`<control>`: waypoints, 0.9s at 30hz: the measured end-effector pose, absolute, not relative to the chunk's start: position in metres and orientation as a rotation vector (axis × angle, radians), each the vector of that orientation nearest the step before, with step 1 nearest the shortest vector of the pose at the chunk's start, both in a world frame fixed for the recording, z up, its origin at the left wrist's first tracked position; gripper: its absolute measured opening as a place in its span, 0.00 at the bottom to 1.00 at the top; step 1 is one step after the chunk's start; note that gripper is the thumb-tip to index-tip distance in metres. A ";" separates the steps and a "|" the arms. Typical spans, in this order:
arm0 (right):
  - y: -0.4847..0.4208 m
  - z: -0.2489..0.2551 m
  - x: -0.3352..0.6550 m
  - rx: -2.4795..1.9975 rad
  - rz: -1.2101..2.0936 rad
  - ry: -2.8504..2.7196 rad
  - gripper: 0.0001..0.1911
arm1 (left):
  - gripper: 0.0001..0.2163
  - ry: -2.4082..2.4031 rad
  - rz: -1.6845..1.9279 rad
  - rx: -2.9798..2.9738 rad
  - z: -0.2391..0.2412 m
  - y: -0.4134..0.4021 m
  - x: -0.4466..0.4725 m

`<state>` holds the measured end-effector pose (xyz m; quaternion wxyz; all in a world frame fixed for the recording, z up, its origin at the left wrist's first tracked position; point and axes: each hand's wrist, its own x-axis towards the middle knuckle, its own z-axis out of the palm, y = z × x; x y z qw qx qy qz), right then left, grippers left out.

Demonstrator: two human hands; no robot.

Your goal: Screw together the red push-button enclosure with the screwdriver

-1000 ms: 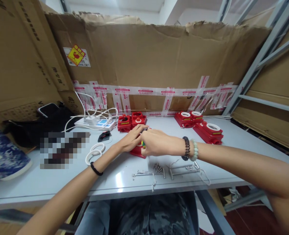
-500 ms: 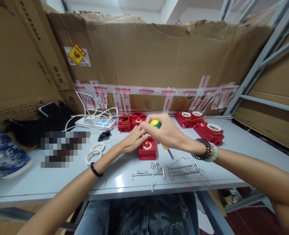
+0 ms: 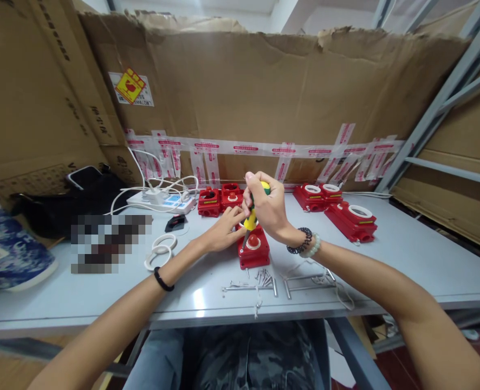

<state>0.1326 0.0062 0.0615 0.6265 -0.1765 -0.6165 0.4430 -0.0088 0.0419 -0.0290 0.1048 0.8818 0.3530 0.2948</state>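
A red box (image 3: 254,249) with a round button on top sits on the grey table (image 3: 406,254), a little back from the near edge and about midway along it. The right hand (image 3: 266,208) is closed in a fist around a yellow and green screwdriver (image 3: 251,219), held nearly upright with its tip down at the box's far left corner. The left hand (image 3: 224,230) lies half open just left of the box, its fingers curled loosely and their tips touching the box's left side near the screwdriver tip.

Just in front of the box, toward the near edge, lie loose screws (image 3: 262,279) and some bent wire pieces (image 3: 305,279). Left of the left hand are white rings (image 3: 161,252), with bare table between them and the near edge. Behind the box, two more red boxes (image 3: 219,197) stand close to a white power strip (image 3: 162,201). To the right, well apart, three red covers (image 3: 341,208) with white rings lie near the back. The widest bare stretch is on the right, in front of those covers. A cardboard wall (image 3: 264,97) closes the back edge, and metal shelf posts (image 3: 435,103) rise at the right.
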 end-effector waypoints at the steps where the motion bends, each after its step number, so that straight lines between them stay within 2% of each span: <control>1: 0.007 0.062 0.133 -0.405 1.023 -1.403 0.21 | 0.19 1.041 0.864 2.610 -0.029 0.043 -0.009; 27: -0.006 0.064 0.137 -0.433 1.004 -1.384 0.22 | 0.17 0.995 0.857 2.628 -0.027 0.042 -0.008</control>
